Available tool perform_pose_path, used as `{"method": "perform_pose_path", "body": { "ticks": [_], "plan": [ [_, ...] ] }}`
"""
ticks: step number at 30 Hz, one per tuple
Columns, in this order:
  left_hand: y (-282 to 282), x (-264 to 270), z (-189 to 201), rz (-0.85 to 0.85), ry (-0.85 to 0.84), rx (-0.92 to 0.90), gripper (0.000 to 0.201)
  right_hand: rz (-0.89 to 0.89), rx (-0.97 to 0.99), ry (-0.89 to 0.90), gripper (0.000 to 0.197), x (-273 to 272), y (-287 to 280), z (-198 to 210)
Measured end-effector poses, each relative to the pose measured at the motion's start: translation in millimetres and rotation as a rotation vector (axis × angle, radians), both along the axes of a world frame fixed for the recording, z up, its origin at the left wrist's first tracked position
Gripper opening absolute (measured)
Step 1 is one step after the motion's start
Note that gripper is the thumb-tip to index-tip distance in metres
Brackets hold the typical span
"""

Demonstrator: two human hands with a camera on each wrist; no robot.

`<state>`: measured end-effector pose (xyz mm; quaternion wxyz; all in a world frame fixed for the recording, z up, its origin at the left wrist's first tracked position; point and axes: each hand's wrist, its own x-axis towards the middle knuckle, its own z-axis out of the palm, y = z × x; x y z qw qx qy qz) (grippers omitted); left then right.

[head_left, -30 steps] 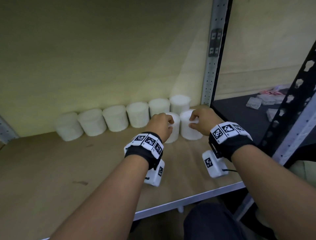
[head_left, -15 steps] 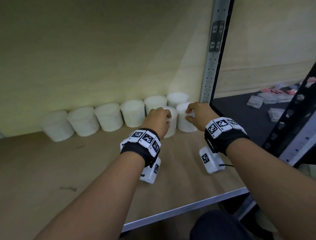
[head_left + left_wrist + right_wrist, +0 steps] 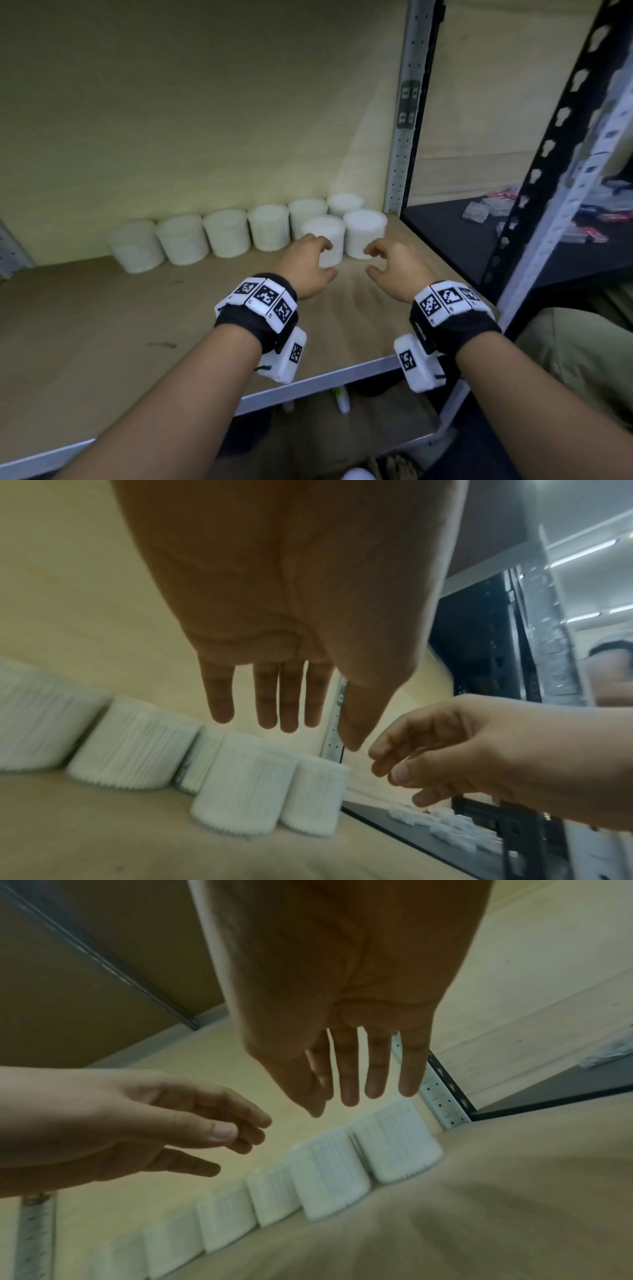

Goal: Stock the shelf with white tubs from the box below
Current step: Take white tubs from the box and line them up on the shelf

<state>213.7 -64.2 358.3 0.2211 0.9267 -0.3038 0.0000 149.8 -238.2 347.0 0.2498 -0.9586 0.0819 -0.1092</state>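
Several white ribbed tubs stand in a row along the back wall of the wooden shelf (image 3: 102, 342). Two more stand in front of the row at the right end: a left front tub (image 3: 325, 236) (image 3: 241, 785) (image 3: 329, 1175) and a right front tub (image 3: 364, 231) (image 3: 313, 794) (image 3: 397, 1145). My left hand (image 3: 308, 265) (image 3: 274, 696) hovers just short of the left front tub, fingers relaxed and holding nothing. My right hand (image 3: 390, 263) (image 3: 359, 1069) hovers near the right front tub, also open and empty. The box below is out of view.
A grey perforated upright (image 3: 404, 120) borders the shelf on the right. Beyond it a black shelf (image 3: 455, 233) holds small clear packets (image 3: 476, 210). A black and grey post (image 3: 555, 171) stands at the far right. The shelf's metal front edge (image 3: 308, 383) runs below my wrists.
Both hands have let go of the two front tubs and drawn back toward me with fingers spread. The tubs stay standing at the right end.
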Motion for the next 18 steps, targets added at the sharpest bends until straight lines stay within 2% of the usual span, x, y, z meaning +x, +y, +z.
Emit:
{"method": "perform_pose_path", "body": {
  "ticks": [6,13,18],
  "plan": [
    [26.0,-61.6,-12.3,-0.058,0.032,0.004,0.044,0.033,-0.035,0.047,0.032,-60.0,24.1,-12.1],
    [58.0,-122.2,-50.3,-0.096,0.106,0.002,0.03,0.052,-0.025,0.118,0.02,-118.5,43.9,-49.2],
    [72.8,-151.9,-93.7,-0.106,0.227,0.022,0.026,0.1,-0.023,0.327,0.018,-139.7,55.3,-91.3]
  ]
}}
